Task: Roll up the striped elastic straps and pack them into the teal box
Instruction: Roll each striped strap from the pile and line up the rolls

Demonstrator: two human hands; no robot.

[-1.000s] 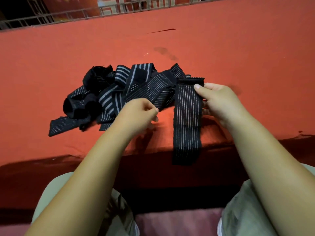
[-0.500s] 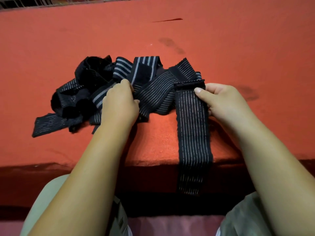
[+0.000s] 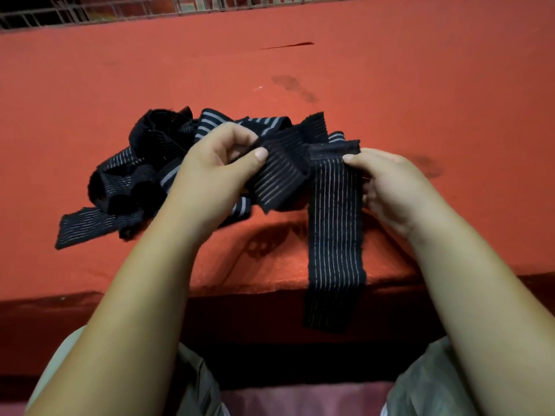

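pinching with both hands now, the person sits at the near edge of the red table point(image 3: 420, 85). the left hand point(image 3: 210, 181) has changed most: half a second ago it lay knuckles up on the pile of straps point(image 3: 141, 163) with its fingers dug in, and now it has turned over so the thumb shows, with thumb and forefinger closed on the edge of a second strap point(image 3: 279, 175) lifted a little off the heap. the other fingers are curled above it. this strap slopes from the pinch down toward the near side, just left of the right hand's strap; whether the two are one length of cloth cannot be told where they overlap. the right hand point(image 3: 393, 190) keeps its hold as before, thumb on top and fingers behind the dark upper end of the hanging strap point(image 3: 335, 235), which runs straight toward the near side, crosses the table edge and dangles over the dark front of the table. the rest of the pile stays in a tangle on the left middle of the table, one flat end trailing out at the near left. a dark stain point(image 3: 294, 88) marks the cloth beyond the hands. the view has tipped up since the earlier frame, so more of the metal railing point(image 3: 90, 10) shows along the far edge.
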